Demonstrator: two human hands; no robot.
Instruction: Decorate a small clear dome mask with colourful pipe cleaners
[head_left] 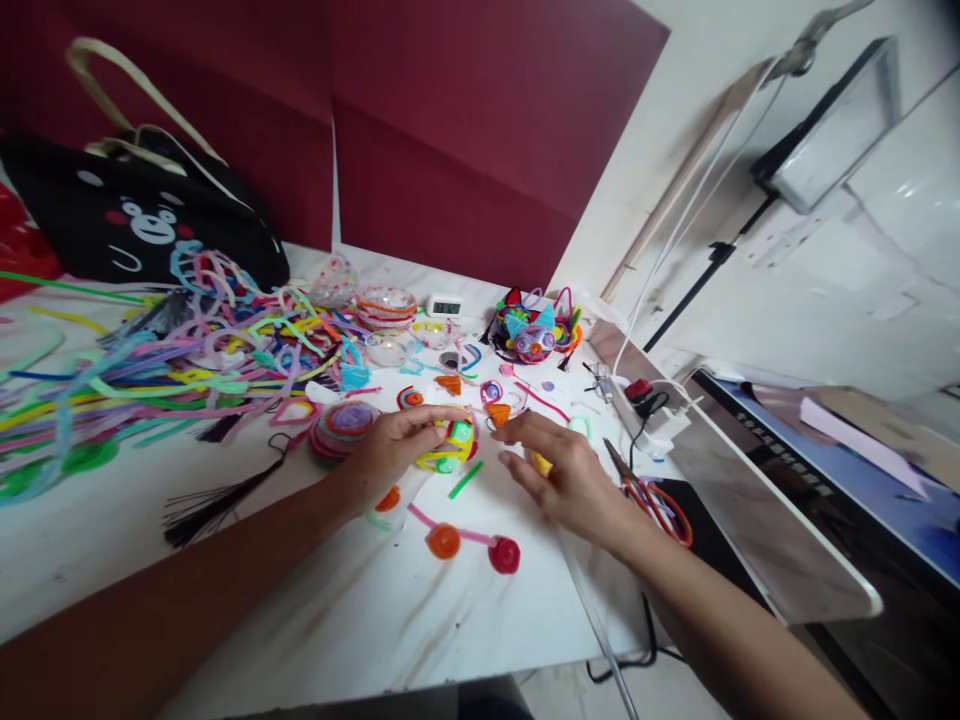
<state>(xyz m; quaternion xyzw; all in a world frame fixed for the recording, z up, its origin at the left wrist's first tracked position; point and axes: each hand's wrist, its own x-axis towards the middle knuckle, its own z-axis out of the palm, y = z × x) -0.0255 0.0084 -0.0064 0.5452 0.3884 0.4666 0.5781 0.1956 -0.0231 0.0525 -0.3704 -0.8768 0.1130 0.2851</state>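
Observation:
My left hand [401,445] is closed on a small yellow pipe-cleaner craft piece [439,458] with green patches and a bit of red at its edge. Just right of it hovers my right hand [559,470], its fingers curved and apart, with nothing seen between them. Partly hidden beneath that hand is something yellow [541,463]. An orange pipe-cleaner triangle [497,415] lies by its fingertips. Between the hands is a short green pipe-cleaner strip [466,480]. Nearer me lie an orange coil [444,541], a red coil [504,554] and a pink strip [421,516].
A heap of loose pipe cleaners [225,350] covers the left side, before a black bag [142,220]. Scissors [652,495] with orange handles lie right. Finished colourful crafts [534,335] and a small digital clock [445,305] stand at the back. A black tassel [225,490] lies left.

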